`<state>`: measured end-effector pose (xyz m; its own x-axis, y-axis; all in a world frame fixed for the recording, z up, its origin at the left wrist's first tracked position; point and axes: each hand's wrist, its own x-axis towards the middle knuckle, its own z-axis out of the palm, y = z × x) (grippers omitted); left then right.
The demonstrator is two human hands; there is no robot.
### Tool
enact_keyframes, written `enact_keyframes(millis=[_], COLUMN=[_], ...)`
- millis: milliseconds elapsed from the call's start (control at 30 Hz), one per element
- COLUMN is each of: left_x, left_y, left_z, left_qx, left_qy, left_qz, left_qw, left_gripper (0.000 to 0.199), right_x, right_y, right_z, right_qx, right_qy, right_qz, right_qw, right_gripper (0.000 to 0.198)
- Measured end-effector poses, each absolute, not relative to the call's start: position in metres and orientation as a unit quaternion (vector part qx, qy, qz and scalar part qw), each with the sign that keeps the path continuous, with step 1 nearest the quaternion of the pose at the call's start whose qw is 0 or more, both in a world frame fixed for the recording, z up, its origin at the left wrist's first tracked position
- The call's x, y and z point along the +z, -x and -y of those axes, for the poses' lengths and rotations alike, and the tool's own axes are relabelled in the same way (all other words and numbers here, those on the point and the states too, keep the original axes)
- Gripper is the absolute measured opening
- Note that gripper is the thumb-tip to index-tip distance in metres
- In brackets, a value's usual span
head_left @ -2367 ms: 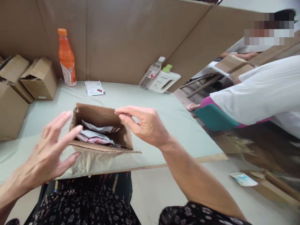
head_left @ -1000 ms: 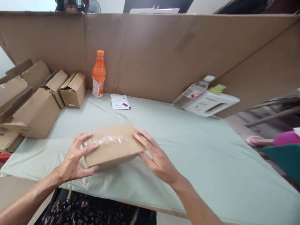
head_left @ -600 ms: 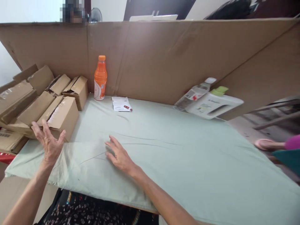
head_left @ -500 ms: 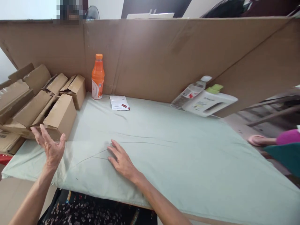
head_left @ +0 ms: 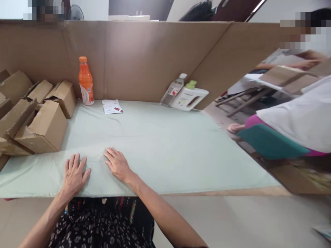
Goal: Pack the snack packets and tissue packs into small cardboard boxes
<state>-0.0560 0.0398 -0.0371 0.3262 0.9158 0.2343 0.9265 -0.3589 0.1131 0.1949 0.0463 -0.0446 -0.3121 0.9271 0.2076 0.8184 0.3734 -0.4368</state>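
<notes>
My left hand [head_left: 74, 174] lies flat on the pale green cloth [head_left: 165, 148], its fingers spread and holding nothing. To its right, my right hand [head_left: 117, 163] rests on the same cloth with fingers stretched out and nothing in them. Beyond the left hand are several open cardboard boxes [head_left: 51, 124]. An orange drink bottle [head_left: 86, 82] stands upright by the cardboard wall at the back. A small white packet [head_left: 111, 106] with dark red marks lies flat beside it.
A clear plastic bottle [head_left: 173, 90] leans against a white jug [head_left: 190, 98] with a green cap at the back. A tall cardboard partition [head_left: 144, 62] borders the table. At right a person in a white top [head_left: 297, 113] sits on a teal chair [head_left: 271, 141].
My left hand has come down from beside the boxes onto the cloth. The view has swung to the right, bringing the seated person into sight.
</notes>
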Motion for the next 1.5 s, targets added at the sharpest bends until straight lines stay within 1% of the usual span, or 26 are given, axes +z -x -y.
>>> enact_keyframes(millis=[233,533,967,1500], left_x=[-0.029,-0.025,-0.029,-0.03], left_y=[0.055,0.061,0.062,0.06], left_z=[-0.039,-0.014,0.0,0.004], left_qx=[-0.089,-0.074,-0.103,-0.114], left_qy=[0.827,0.835,0.818,0.81], left_qz=[0.554,0.543,0.56,0.573], left_qw=[0.036,0.048,0.077,0.056], left_gripper=[0.057,0.06,0.054,0.052], right_x=[-0.034,-0.035,-0.039,-0.045], right_y=[-0.19,-0.194,-0.187,-0.19], right_z=[-0.018,0.038,0.052,0.053], right_qx=[0.098,0.071,0.042,0.037], right_qy=[0.556,0.595,0.611,0.609], right_qz=[0.809,0.787,0.77,0.768], right_qw=[0.167,0.148,0.18,0.193], right_gripper=[0.053,0.056,0.049,0.047])
